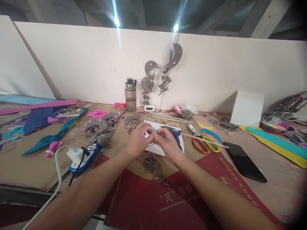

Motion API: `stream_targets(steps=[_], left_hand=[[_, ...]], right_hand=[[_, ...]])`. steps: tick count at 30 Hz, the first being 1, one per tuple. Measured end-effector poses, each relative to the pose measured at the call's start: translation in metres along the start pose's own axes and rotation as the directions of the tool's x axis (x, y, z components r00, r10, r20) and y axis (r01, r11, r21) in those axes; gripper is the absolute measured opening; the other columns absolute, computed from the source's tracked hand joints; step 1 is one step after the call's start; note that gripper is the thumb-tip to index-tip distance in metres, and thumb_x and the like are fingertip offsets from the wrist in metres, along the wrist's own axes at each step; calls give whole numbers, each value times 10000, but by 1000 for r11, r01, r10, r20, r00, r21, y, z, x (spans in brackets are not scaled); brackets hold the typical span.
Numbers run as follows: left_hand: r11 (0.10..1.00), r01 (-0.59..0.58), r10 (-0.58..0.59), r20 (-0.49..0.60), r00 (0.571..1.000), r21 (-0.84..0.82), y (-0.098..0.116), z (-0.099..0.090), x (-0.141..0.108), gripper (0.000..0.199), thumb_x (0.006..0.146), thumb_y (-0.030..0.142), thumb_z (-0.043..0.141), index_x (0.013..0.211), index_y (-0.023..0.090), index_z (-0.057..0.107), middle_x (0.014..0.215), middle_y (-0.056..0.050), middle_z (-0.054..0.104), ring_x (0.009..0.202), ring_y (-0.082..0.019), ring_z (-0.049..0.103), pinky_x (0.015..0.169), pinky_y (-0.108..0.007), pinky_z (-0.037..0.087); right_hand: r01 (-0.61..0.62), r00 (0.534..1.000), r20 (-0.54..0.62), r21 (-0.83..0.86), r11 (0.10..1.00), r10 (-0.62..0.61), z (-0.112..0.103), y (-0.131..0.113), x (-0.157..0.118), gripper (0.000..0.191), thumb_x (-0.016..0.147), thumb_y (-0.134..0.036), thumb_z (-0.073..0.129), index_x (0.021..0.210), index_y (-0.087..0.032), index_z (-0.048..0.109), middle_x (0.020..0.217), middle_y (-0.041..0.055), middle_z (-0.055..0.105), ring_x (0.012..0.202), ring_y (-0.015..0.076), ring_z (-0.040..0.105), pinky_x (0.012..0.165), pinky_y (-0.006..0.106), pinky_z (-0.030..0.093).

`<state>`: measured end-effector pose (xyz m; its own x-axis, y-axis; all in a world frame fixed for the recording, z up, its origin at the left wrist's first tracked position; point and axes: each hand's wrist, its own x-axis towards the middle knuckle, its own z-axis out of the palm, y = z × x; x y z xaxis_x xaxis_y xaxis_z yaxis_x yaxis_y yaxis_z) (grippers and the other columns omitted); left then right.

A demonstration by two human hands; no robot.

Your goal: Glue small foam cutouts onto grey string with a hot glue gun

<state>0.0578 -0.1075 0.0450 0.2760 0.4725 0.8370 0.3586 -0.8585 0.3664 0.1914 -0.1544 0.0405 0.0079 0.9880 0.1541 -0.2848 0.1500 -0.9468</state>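
My left hand (pixel 140 139) and my right hand (pixel 166 142) meet over a white sheet (pixel 155 149), fingertips pinched together. Between them is something small with a bit of teal, too small to make out. A dark blue glue gun (pixel 177 136) lies on the sheet, partly hidden behind my right hand. Just below my hands, a loose tangle of grey cord (pixel 152 164) rests on the cardboard. Scissors with red and yellow handles (pixel 202 143) lie to the right of my right hand.
A black phone (pixel 244 161) lies at right. On the left are a blue-and-white power strip (pixel 85 158), grey felt pieces with pink dots (pixel 98 127) and coloured strips. Behind stand a bottle (pixel 130 95) and a small digital display (pixel 149 108); grey moon ornaments (pixel 176 56) hang on the wall.
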Motion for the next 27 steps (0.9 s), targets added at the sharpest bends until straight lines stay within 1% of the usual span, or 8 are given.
stream_targets(steps=[3, 5, 8, 11, 16, 21, 24, 27], left_hand=[[986, 157, -156, 14, 988, -48, 1, 1, -1, 76, 762, 123, 562, 759, 185, 607, 782, -25, 620, 670, -117, 526, 604, -241, 416], [954, 283, -281, 28, 959, -104, 1, 2, -2, 47, 773, 171, 570, 762, 183, 614, 768, -23, 623, 662, -118, 538, 625, -249, 428], [869, 451, -441, 94, 892, -206, 1, 4, -3, 82, 783, 255, 588, 778, 178, 617, 739, -23, 632, 674, -129, 567, 659, -263, 449], [782, 543, -517, 169, 839, -306, 1, 7, -4, 132, 783, 303, 598, 802, 173, 606, 708, -19, 635, 659, -129, 577, 653, -266, 459], [659, 603, -578, 209, 789, -449, 6, 9, -2, 140, 747, 271, 634, 813, 166, 569, 701, -3, 615, 644, -120, 598, 638, -260, 483], [591, 626, -605, 233, 761, -509, 10, 9, 0, 167, 731, 266, 657, 814, 162, 555, 726, 5, 605, 634, -108, 605, 647, -256, 494], [584, 628, -608, 235, 758, -515, 9, 9, -1, 184, 737, 289, 662, 817, 162, 556, 716, 4, 610, 634, -110, 604, 646, -257, 494], [637, 610, -580, 227, 782, -471, 8, 8, -1, 174, 767, 322, 636, 797, 166, 565, 673, 3, 611, 625, -115, 595, 645, -261, 487]], right_hand=[[12, 999, -43, -77, 997, -15, -2, -2, 0, 303, 710, -415, 672, 826, -224, 466, 680, -73, 497, 534, 74, 493, 583, 273, 489], [48, 995, -73, -177, 983, -62, -4, -1, 0, 262, 742, -424, 629, 819, -222, 481, 649, -75, 456, 507, 69, 430, 498, 235, 442], [101, 986, -94, -341, 935, -140, -7, -2, 1, 209, 778, -411, 578, 809, -216, 509, 688, -48, 483, 561, 84, 426, 486, 216, 402], [154, 974, -82, -454, 878, -213, -8, -5, 0, 173, 793, -379, 555, 793, -209, 525, 739, -21, 531, 614, 100, 454, 526, 228, 402], [188, 964, -63, -530, 827, -259, -5, -11, -1, 142, 809, -344, 526, 783, -206, 541, 746, -2, 576, 650, 124, 498, 599, 257, 419], [232, 950, -51, -550, 803, -309, -6, -11, -1, 116, 806, -321, 525, 800, -209, 558, 760, 4, 610, 689, 139, 530, 657, 272, 426], [228, 947, -62, -561, 796, -314, -7, -11, 0, 124, 806, -323, 532, 793, -203, 561, 747, 0, 599, 673, 135, 517, 641, 268, 413], [230, 944, -67, -571, 788, -324, -8, -11, -1, 138, 810, -330, 537, 788, -196, 563, 744, -3, 586, 670, 132, 505, 640, 268, 402]])
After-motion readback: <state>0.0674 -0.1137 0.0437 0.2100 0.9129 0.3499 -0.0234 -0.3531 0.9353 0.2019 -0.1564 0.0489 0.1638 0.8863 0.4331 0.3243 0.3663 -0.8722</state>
